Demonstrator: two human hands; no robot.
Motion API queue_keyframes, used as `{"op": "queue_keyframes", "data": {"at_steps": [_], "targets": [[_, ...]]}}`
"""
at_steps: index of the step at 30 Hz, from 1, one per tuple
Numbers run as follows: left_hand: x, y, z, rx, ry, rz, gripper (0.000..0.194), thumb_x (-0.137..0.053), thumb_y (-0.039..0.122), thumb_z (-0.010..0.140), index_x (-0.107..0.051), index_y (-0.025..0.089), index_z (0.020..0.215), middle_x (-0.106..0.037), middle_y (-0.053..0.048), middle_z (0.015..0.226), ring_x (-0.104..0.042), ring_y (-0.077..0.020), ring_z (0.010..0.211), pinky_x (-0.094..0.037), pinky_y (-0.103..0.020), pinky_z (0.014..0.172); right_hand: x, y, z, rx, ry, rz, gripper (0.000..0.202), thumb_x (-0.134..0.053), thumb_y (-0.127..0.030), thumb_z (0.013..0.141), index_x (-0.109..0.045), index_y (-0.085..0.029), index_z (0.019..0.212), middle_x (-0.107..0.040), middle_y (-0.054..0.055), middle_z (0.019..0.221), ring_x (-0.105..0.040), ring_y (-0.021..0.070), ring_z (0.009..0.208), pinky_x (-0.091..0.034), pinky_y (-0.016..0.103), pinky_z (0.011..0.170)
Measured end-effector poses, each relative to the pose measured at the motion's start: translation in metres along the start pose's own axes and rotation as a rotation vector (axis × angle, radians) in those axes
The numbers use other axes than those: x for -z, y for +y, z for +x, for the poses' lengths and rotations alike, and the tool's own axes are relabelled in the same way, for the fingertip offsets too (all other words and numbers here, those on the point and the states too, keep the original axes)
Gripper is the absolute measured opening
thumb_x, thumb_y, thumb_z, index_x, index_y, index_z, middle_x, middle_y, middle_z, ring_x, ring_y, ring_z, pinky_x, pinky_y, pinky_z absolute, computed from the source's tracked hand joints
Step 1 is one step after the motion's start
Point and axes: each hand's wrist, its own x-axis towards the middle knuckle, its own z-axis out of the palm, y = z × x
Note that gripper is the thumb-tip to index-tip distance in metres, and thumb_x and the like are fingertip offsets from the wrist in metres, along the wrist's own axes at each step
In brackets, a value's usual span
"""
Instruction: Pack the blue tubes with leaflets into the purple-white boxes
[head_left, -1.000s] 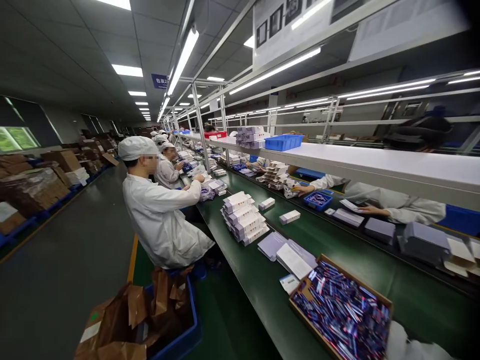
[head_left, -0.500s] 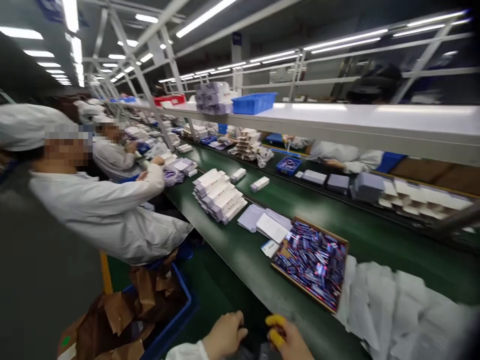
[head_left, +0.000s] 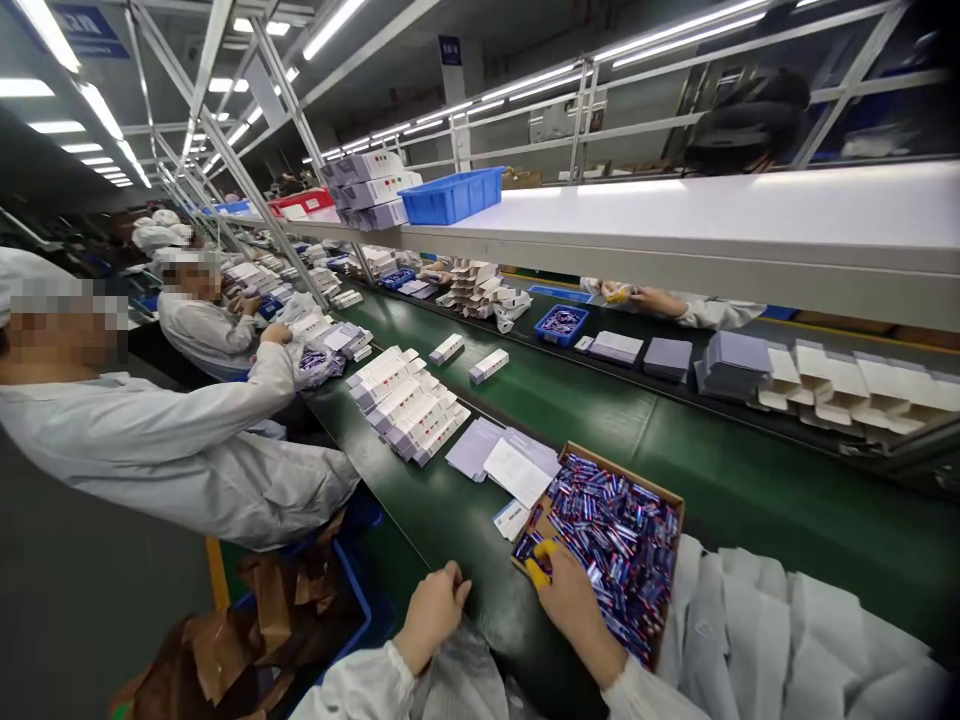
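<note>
My left hand is over the near edge of the green table, its fingers pressed together; anything between them is too small to make out. My right hand, with yellow covers on two fingers, reaches over the near left corner of a cardboard tray full of small blue and red sticks. Its fingertips touch or hover at the sticks, and whether it grips one is unclear. White sheets and a small card lie just beyond the tray's left corner.
Stacked white boxes stand left of the sheets. White bags lie right of the tray. A person in white sits at left, near a blue bin with brown paper. A shelf runs above the table.
Both hands have moved up and forward from the table's near edge; my right hand is now at the tray's corner. The view has shifted, and the seated person appears farther left.
</note>
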Motion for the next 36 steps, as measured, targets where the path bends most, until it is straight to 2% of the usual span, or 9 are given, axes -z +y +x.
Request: {"op": "queue_keyframes", "data": {"at_steps": [4,8,14,19,24,27,30,34,36], "targets": [[0.021,-0.013,0.035,0.002,0.104,-0.119,0.019,-0.039,0.032,0.081,-0.050,0.019,0.074,-0.060,-0.003,0.066,-0.056,-0.0167,0.061,-0.033,-0.024,0.054,-0.002,-0.021,0.067,0.053,0.133,-0.229,0.030,-0.047,-0.021,0.076,-0.055,-0.013,0.105,-0.054,0.012,0.098,-0.047,0.0239,0.092,-0.035,0.033,0.080],[0.047,-0.020,0.088,-0.100,0.202,-0.184,0.014,-0.041,0.030,0.080,-0.050,0.019,0.078,-0.059,-0.002,0.072,-0.055,-0.0140,0.066,-0.037,-0.023,0.060,-0.024,-0.035,0.111,0.049,0.142,-0.439,0.040,-0.053,-0.024,0.073,-0.052,-0.009,0.110,-0.050,0.016,0.107,-0.042,0.0286,0.096,-0.031,0.041,0.083],[0.076,-0.010,0.189,-0.215,0.261,-0.195,0.034,-0.038,0.034,0.082,-0.044,0.010,0.106,-0.051,-0.014,0.107,-0.047,-0.0221,0.104,-0.034,-0.030,0.087,-0.052,-0.039,0.136,-0.028,0.060,-0.536,0.029,-0.037,-0.003,0.076,-0.065,-0.009,0.081,-0.056,0.016,0.091,-0.047,0.0259,0.088,-0.024,0.046,0.089],[0.070,-0.001,0.240,-0.224,0.222,-0.196,0.043,-0.056,0.031,0.072,-0.045,0.007,0.106,-0.046,-0.019,0.112,-0.037,-0.0323,0.112,-0.028,-0.040,0.092,-0.056,-0.040,0.141,-0.119,0.020,-0.526,0.027,-0.041,-0.004,0.075,-0.065,-0.013,0.084,-0.057,0.012,0.096,-0.047,0.0246,0.093,-0.023,0.042,0.093],[0.064,-0.005,0.249,-0.267,0.169,-0.220,0.031,-0.062,0.022,0.066,-0.050,0.012,0.093,-0.048,-0.015,0.106,-0.037,-0.0324,0.110,-0.029,-0.043,0.090,-0.060,-0.032,0.147,-0.231,0.008,-0.422,0.023,-0.049,-0.005,0.068,-0.064,-0.015,0.083,-0.057,0.009,0.099,-0.050,0.0199,0.093,-0.038,0.028,0.077],[0.073,-0.006,0.251,-0.332,0.137,-0.296,0.024,-0.056,0.017,0.070,-0.048,0.014,0.093,-0.044,-0.012,0.112,-0.034,-0.0286,0.113,-0.026,-0.041,0.094,-0.059,-0.025,0.151,-0.273,0.038,-0.367,0.025,-0.045,-0.006,0.071,-0.064,-0.016,0.083,-0.060,0.006,0.094,-0.053,0.0161,0.087,-0.039,0.025,0.076],[0.087,-0.011,0.248,-0.376,0.049,-0.424,0.012,-0.045,0.016,0.077,-0.047,0.016,0.089,-0.052,-0.007,0.096,-0.047,-0.0214,0.099,-0.033,-0.036,0.088,-0.046,-0.024,0.150,-0.296,0.087,-0.337,0.031,-0.038,-0.005,0.073,-0.063,-0.014,0.090,-0.061,0.007,0.093,-0.054,0.0158,0.087,-0.040,0.026,0.079],[0.100,-0.031,0.224,-0.365,-0.053,-0.595,0.017,-0.042,0.019,0.079,-0.044,0.016,0.096,-0.058,-0.005,0.088,-0.055,-0.0162,0.082,-0.041,-0.031,0.077,-0.024,-0.050,0.134,-0.204,0.413,-0.342,0.040,-0.034,-0.011,0.078,-0.049,-0.012,0.115,-0.051,0.012,0.116,-0.043,0.0229,0.107,-0.036,0.040,0.091],[0.101,-0.041,0.207,-0.332,-0.214,-0.797,0.025,-0.043,0.022,0.079,-0.043,0.016,0.103,-0.060,-0.007,0.094,-0.057,-0.0163,0.083,-0.043,-0.030,0.076,-0.023,-0.075,0.122,-0.075,0.612,-0.344,0.046,-0.035,-0.012,0.079,-0.039,-0.015,0.124,-0.048,0.010,0.120,-0.037,0.0243,0.113,-0.034,0.045,0.092]]}}
